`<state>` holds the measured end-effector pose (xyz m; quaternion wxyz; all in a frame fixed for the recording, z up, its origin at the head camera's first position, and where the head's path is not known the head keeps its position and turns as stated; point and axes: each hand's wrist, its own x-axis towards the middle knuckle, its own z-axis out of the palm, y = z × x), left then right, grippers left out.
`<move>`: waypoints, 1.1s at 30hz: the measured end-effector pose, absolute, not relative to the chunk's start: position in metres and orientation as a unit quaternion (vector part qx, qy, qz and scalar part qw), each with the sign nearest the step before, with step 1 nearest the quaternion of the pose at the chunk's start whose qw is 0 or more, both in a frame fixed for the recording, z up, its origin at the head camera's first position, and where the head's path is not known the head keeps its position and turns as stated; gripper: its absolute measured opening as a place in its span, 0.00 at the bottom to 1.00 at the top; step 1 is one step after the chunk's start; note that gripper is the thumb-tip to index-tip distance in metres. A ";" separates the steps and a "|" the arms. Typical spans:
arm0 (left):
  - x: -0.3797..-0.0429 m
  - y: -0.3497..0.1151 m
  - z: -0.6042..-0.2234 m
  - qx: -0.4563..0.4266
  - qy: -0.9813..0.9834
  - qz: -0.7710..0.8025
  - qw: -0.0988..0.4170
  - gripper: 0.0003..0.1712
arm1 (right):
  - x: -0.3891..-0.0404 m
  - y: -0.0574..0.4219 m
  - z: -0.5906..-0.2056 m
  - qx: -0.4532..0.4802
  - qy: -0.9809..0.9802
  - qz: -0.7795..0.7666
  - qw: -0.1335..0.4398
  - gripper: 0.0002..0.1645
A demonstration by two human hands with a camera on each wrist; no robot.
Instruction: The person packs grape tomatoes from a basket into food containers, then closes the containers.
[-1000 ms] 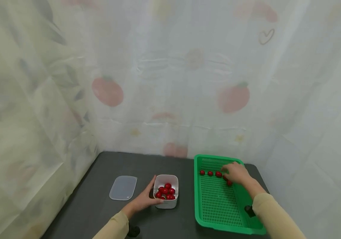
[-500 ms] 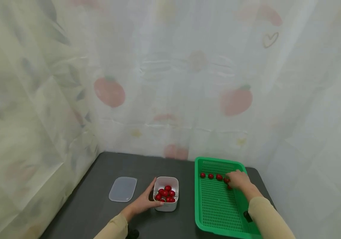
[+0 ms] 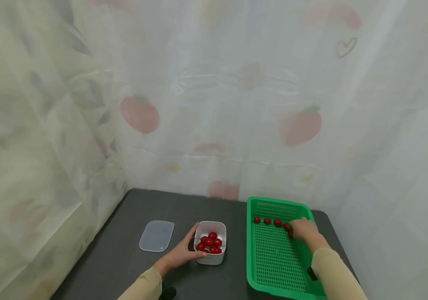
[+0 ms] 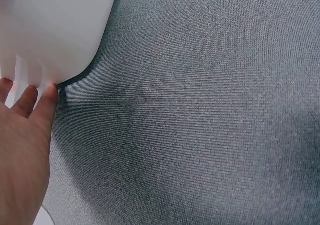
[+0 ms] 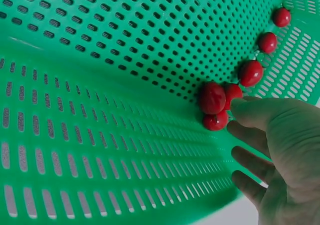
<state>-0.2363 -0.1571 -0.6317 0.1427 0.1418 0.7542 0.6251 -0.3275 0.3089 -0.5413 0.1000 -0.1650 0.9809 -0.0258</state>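
My left hand holds a white square plastic container by its left side, thumb at the near rim and fingers at the far side. Several red cherry tomatoes lie inside. The left wrist view shows fingertips against the white wall. To the right, my right hand reaches into a green perforated basket. A row of cherry tomatoes leads to a small cluster by the basket's side wall. At that cluster, the thumb meets one tomato; the other fingers are spread and loosely bent.
A translucent square lid lies flat on the dark grey table, left of the container. Pale printed curtains hang behind and on both sides. The basket's raised walls surround the tomatoes.
My right hand has moved slightly nearer and lower, from above the row to the tomatoes at its right end. The left hand keeps its hold on the container. The head view has shifted slightly.
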 end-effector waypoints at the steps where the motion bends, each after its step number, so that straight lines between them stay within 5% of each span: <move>1: -0.236 -0.157 -0.631 0.141 0.754 0.625 0.143 0.62 | -0.327 0.308 -0.541 -0.165 0.981 -0.025 0.103 0.22; 14: -0.237 -0.151 -0.630 0.151 0.750 0.628 0.141 0.62 | -0.332 0.310 -0.550 -0.144 0.982 -0.025 0.120 0.06; 33: -0.232 -0.150 -0.632 0.147 0.764 0.613 0.136 0.63 | -0.323 0.307 -0.554 -0.141 0.982 -0.022 0.122 0.16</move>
